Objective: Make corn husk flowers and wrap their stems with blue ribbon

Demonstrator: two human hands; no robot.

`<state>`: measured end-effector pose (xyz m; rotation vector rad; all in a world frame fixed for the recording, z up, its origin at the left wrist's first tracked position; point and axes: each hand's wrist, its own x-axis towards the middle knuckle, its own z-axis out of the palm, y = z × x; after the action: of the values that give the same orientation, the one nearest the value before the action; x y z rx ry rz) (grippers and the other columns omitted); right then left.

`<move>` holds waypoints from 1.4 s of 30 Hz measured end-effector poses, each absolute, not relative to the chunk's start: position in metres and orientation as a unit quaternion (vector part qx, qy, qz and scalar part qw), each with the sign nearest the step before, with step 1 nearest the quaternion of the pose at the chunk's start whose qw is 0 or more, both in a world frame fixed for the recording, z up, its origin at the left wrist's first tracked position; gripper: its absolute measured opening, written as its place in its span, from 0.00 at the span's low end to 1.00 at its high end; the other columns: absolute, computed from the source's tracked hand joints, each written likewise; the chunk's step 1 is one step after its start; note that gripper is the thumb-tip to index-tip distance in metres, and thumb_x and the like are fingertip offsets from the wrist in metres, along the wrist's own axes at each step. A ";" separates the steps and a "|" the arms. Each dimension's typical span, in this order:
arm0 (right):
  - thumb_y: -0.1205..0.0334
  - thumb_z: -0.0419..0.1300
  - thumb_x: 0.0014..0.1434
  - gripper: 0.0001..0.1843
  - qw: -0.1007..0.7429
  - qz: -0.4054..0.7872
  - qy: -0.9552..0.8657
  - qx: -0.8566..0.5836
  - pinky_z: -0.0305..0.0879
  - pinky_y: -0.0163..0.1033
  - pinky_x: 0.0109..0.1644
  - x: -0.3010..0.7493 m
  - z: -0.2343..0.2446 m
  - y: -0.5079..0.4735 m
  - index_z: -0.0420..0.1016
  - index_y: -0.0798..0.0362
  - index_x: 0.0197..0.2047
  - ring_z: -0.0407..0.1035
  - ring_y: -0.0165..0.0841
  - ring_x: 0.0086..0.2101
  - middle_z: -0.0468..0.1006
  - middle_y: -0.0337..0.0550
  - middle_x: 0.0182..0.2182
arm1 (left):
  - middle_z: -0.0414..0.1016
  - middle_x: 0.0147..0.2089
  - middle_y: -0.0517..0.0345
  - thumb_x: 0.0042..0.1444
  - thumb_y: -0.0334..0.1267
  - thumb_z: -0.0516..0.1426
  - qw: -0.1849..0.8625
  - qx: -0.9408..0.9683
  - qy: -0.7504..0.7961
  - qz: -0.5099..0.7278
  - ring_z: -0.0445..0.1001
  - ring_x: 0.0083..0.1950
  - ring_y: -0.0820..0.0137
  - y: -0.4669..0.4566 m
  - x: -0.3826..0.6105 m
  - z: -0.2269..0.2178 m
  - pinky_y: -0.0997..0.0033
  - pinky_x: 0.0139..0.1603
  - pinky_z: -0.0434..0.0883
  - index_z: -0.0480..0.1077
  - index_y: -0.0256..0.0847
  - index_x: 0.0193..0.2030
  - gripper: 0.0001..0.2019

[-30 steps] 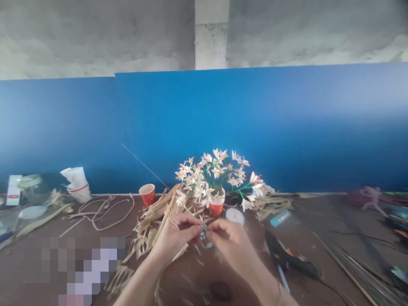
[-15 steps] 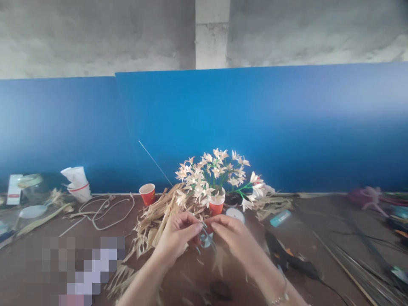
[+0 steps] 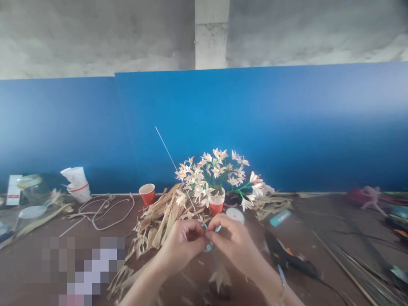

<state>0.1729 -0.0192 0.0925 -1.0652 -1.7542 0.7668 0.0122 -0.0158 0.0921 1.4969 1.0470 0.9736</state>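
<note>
My left hand (image 3: 188, 241) and my right hand (image 3: 233, 239) meet in front of the flowers, both closed in a pinch. A thin, straight pale wire (image 3: 166, 148) runs from my left fingertips up and to the left. Around the fingertips is a pale blue strip (image 3: 208, 247), pinched by my right hand; its exact kind is unclear, and the fingers partly hide it. Just beyond stand cream artificial flowers (image 3: 219, 171) on green stems in a red and white paper cup (image 3: 216, 207). Below my hands, a loose pale flower (image 3: 219, 278) lies on the table, blurred.
Dried husks (image 3: 159, 212) are heaped left of the flowers, near another red cup (image 3: 147, 194) and a white cable (image 3: 105, 212). To the right lie a white disc (image 3: 235, 215), a turquoise packet (image 3: 280, 218), a black glue gun (image 3: 291, 259) and thin rods (image 3: 357, 272). A blue panel (image 3: 270, 123) stands behind.
The wire has swung to a steeper angle, its far tip moving up and to the right. My hands have shifted slightly, with the fingertips now closer together and the right fingers more curled.
</note>
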 end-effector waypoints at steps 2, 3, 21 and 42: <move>0.67 0.59 0.53 0.04 0.457 0.319 -0.708 -0.433 0.65 0.34 0.37 0.171 0.094 -0.020 0.74 0.52 0.29 0.68 0.30 0.30 0.75 0.37 0.27 | 0.61 0.16 0.66 0.46 0.35 0.59 0.483 0.639 0.436 0.411 0.57 0.19 0.78 -0.017 0.012 0.094 0.78 0.19 0.53 0.65 0.38 0.19 0.09; 0.68 0.59 0.52 0.04 0.457 0.323 -0.705 -0.436 0.65 0.34 0.35 0.170 0.094 -0.021 0.75 0.52 0.29 0.68 0.30 0.30 0.75 0.37 0.26 | 0.60 0.16 0.66 0.46 0.34 0.59 0.470 0.644 0.439 0.413 0.57 0.19 0.78 -0.017 0.013 0.095 0.78 0.20 0.53 0.65 0.38 0.18 0.09; 0.66 0.60 0.50 0.09 0.435 0.356 -0.688 -0.459 0.64 0.35 0.32 0.172 0.084 -0.014 0.73 0.52 0.37 0.71 0.32 0.31 0.78 0.40 0.32 | 0.69 0.14 0.63 0.44 0.40 0.64 0.558 0.511 0.447 0.477 0.66 0.16 0.76 -0.007 0.016 0.082 0.78 0.19 0.62 0.68 0.38 0.20 0.11; 0.72 0.59 0.56 0.08 0.456 -0.042 -0.769 -0.446 0.51 0.41 0.46 0.164 0.083 -0.023 0.71 0.51 0.29 0.69 0.29 0.28 0.76 0.33 0.24 | 0.72 0.20 0.63 0.46 0.38 0.63 0.552 0.552 0.404 0.477 0.71 0.22 0.75 -0.004 0.008 0.082 0.78 0.25 0.68 0.70 0.37 0.26 0.08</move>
<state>0.1644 -0.0229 0.0829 -1.1006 -1.8956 -0.1035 0.0079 -0.0041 0.0820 1.3044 0.9549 1.1277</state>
